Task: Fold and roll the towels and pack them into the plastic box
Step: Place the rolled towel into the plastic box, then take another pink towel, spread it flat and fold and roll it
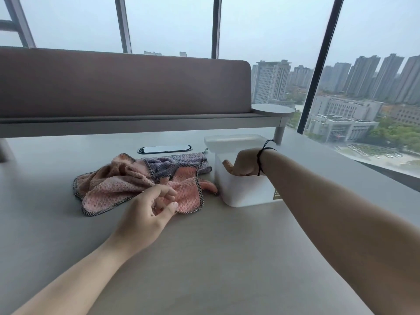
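Right hand (pixel 244 163) inside plastic box (pixel 245 192), gripping a rolled towel (pixel 228 165): seat it upright against the wall. Left hand (pixel 151 209) loosely curled, empty, near pink towel (pixel 118 187).

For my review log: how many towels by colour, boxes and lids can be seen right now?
Pink towels, loose in the pile: 2
Purple towel: 1
Orange-pink rolled towel in the box: 1
Plastic box: 1
Lid: 1
Total: 6

Both forearms are bare, with no sleeves in view. The right hand (pixel 244 162) has a thin black cord bracelet (pixel 261 159) at the wrist, wound in two strands with a loose end. The left hand (pixel 147 214) wears nothing visible.
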